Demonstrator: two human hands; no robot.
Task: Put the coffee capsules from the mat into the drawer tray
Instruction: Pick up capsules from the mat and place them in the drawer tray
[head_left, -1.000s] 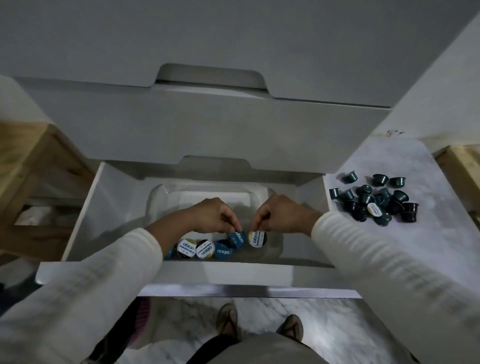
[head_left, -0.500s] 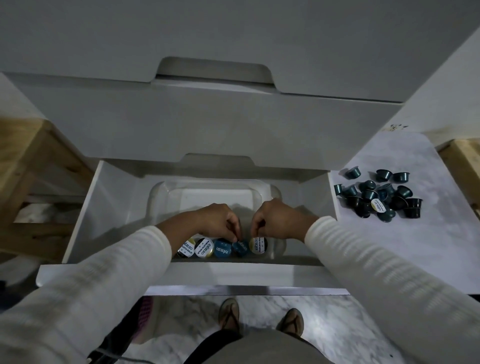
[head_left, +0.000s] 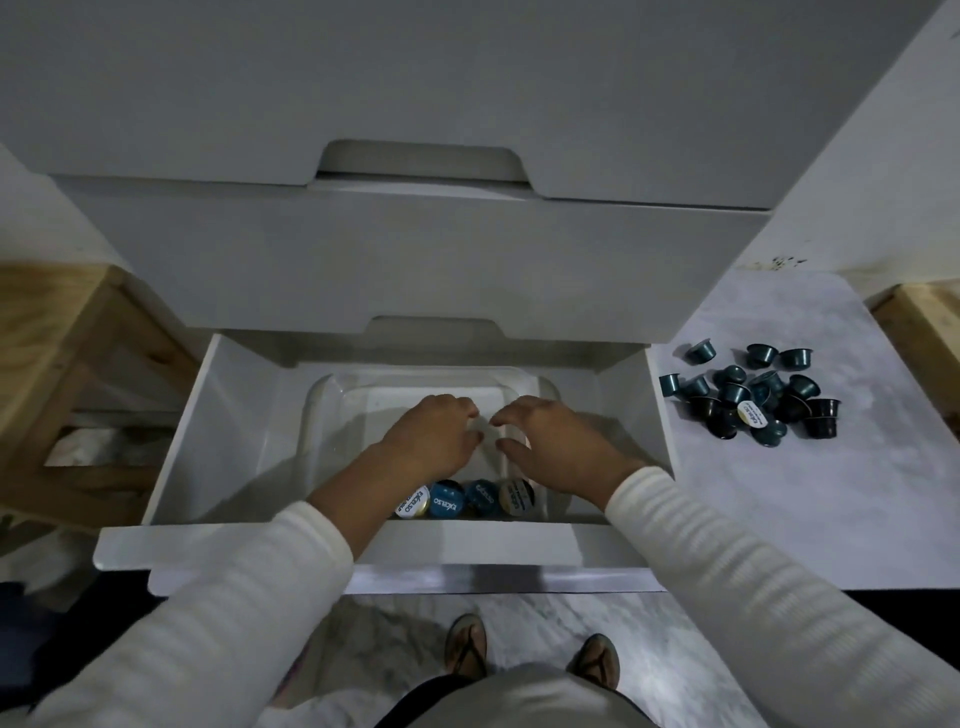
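Note:
A clear plastic tray (head_left: 332, 395) lies in the open white drawer (head_left: 228, 426). Several capsules (head_left: 470, 499) with blue and cream foil lids stand in a row along the tray's near edge. My left hand (head_left: 431, 439) and my right hand (head_left: 550, 447) hover side by side over the tray, above that row, fingers loosely spread and holding nothing. A heap of dark teal and black capsules (head_left: 753, 400) lies on the pale marbled mat (head_left: 831, 493) to the right of the drawer.
Two shut white drawer fronts (head_left: 415, 260) rise behind the open one. Wooden furniture (head_left: 62, 353) stands at the left and another wooden piece (head_left: 930, 332) at the far right. My sandalled feet (head_left: 530, 654) show on the marbled floor below.
Both hands have let go of the capsules they were setting in the row and have lifted away toward the tray's far side with fingers spread.

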